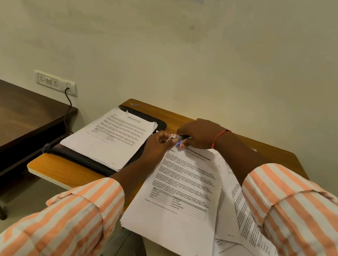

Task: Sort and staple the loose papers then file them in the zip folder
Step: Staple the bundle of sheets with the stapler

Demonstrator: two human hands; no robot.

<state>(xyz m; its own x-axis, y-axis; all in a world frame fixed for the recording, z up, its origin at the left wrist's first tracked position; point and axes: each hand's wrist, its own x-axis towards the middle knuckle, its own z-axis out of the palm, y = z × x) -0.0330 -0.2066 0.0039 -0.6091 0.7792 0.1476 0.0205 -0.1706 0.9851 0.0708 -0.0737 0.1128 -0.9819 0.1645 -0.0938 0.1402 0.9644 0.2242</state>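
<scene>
Wooden counter (64,166) is crowded. The near pile (179,196) overhangs its front edge, and a second pile (109,138) lies on the one black zip folder (160,124) at left. The right grip (197,135) clasps the one stapler (181,139) at the near pile's top corner, and the left grip (157,143) pinches that corner.

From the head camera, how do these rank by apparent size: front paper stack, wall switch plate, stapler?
1. front paper stack, nearest the camera
2. wall switch plate
3. stapler, only partly visible
</scene>
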